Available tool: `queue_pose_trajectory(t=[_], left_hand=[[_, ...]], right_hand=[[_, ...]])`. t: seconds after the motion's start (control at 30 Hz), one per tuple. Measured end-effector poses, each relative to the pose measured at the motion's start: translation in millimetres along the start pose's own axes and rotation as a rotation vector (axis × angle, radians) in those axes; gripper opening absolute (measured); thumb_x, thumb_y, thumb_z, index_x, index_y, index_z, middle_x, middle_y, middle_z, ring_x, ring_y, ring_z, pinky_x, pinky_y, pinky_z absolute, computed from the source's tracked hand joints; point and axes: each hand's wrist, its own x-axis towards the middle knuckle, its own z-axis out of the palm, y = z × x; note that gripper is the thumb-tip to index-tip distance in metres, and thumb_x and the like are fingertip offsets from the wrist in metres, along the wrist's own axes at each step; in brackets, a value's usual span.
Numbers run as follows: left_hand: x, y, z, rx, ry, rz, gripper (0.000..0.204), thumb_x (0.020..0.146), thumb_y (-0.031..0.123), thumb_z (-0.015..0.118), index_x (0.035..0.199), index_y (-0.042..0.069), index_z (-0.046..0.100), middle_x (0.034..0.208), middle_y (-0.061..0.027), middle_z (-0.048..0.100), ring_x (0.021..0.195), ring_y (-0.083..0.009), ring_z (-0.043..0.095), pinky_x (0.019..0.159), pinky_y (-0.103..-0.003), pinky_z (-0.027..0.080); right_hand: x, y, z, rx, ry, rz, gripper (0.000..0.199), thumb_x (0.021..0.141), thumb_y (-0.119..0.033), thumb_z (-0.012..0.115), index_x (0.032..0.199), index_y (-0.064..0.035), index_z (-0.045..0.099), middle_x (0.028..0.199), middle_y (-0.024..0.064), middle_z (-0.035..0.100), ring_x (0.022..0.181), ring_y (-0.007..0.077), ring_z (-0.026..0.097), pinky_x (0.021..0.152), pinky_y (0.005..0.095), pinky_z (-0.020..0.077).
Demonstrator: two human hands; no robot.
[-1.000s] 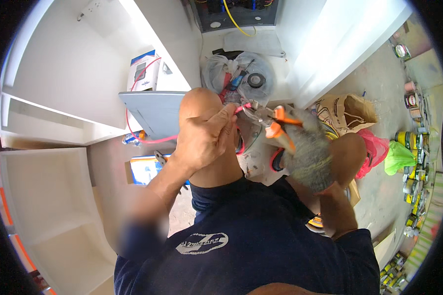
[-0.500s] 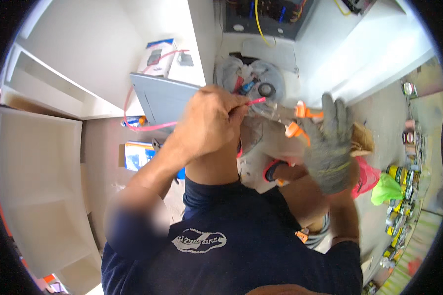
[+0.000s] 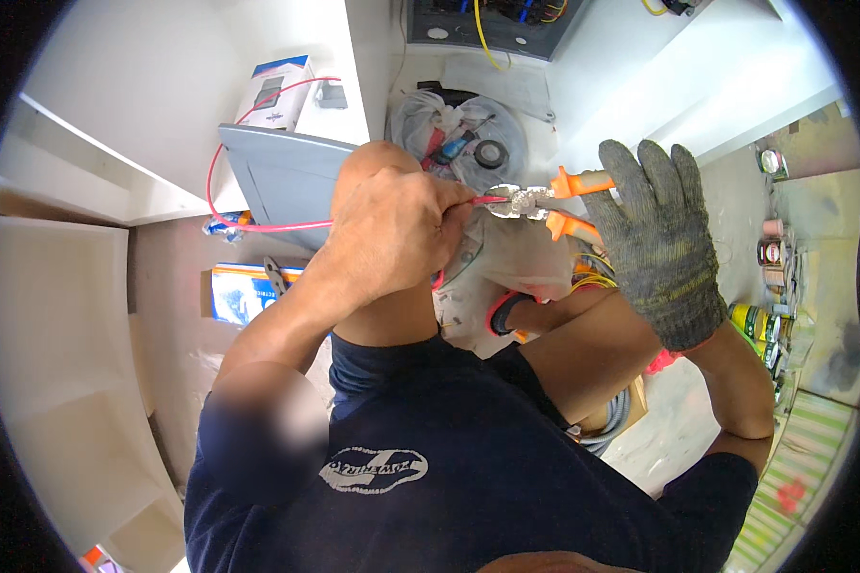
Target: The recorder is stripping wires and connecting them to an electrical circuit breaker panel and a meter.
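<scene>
Bare, my left hand [image 3: 397, 224] pinches a red wire [image 3: 287, 227] near its end, the fingers closed round it. The rest of the wire loops away to the left over a grey panel [image 3: 291, 181]. A grey work glove covers my right hand [image 3: 661, 244], which holds pliers [image 3: 521, 201] with orange handles. Several of its fingers stretch out past the handles, and the thumb is hidden. The jaws of the pliers meet the wire's tip just right of my left fingertips; whether they grip it I cannot tell.
A clear plastic bag [image 3: 406, 134] holds a black tape roll [image 3: 490, 154]. On a white ledge lies a white box [image 3: 272, 93]. Other pliers [image 3: 275, 275] rest by a blue-and-white package [image 3: 239, 294]. Behind are a grey electrical box [image 3: 545, 46] and white cabinet walls; cans [image 3: 760, 323] line the right.
The pliers, spread apart and away from the wire before, now have their jaws at its tip. My right hand has turned and shifted right. The view has moved slightly.
</scene>
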Motion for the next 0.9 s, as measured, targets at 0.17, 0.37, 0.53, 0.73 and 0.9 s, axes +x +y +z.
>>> queue_pose_trajectory(t=[0.17,0.37,0.53,0.73,0.9], left_hand=[[3,2,-1,0.001,-0.011,-0.013,0.019,0.072,0.009,0.074,0.090,0.004,0.077,0.076,-0.0165,0.065,0.080,-0.0353,0.061,0.074,-0.044,0.048],[5,4,-2,-0.008,-0.021,-0.018,0.019,0.072,0.008,0.074,0.090,0.003,0.077,0.076,-0.0159,0.065,0.080,-0.0350,0.061,0.074,-0.043,0.049],[11,-3,-4,-0.110,-0.040,-0.003,0.017,0.073,0.007,0.073,0.089,0.003,0.077,0.074,-0.0152,0.066,0.076,-0.0346,0.061,0.073,-0.042,0.050],[10,-4,2,-0.112,-0.021,-0.030,0.015,0.072,0.006,0.072,0.087,0.003,0.077,0.072,-0.0149,0.067,0.073,-0.0346,0.062,0.069,-0.043,0.050],[10,0,2,-0.063,-0.008,-0.035,0.017,0.070,0.008,0.073,0.086,0.003,0.077,0.071,-0.0158,0.066,0.073,-0.0354,0.062,0.069,-0.043,0.049]], right_hand=[[-1,0,2,-0.015,-0.035,0.002,0.042,0.073,-0.018,0.070,0.112,-0.0045,0.062,0.139,0.0197,0.049,0.126,0.0410,0.046,0.110,0.0603,0.0329],[2,5,2,0.038,-0.053,0.014,0.043,0.071,-0.019,0.071,0.110,-0.0051,0.063,0.130,0.0177,0.053,0.117,0.0381,0.051,0.102,0.0541,0.0398],[-5,19,12,0.151,-0.115,0.010,0.044,0.069,-0.018,0.071,0.109,-0.0037,0.061,0.125,0.0170,0.054,0.112,0.0364,0.053,0.095,0.0505,0.0430],[-1,12,15,0.057,-0.049,-0.002,0.043,0.072,-0.018,0.070,0.110,-0.0020,0.059,0.131,0.0191,0.052,0.119,0.0380,0.051,0.102,0.0544,0.0399],[-3,13,11,-0.020,-0.074,-0.020,0.048,0.073,-0.020,0.069,0.115,0.0003,0.057,0.144,0.0214,0.043,0.130,0.0431,0.044,0.109,0.0644,0.0296]])
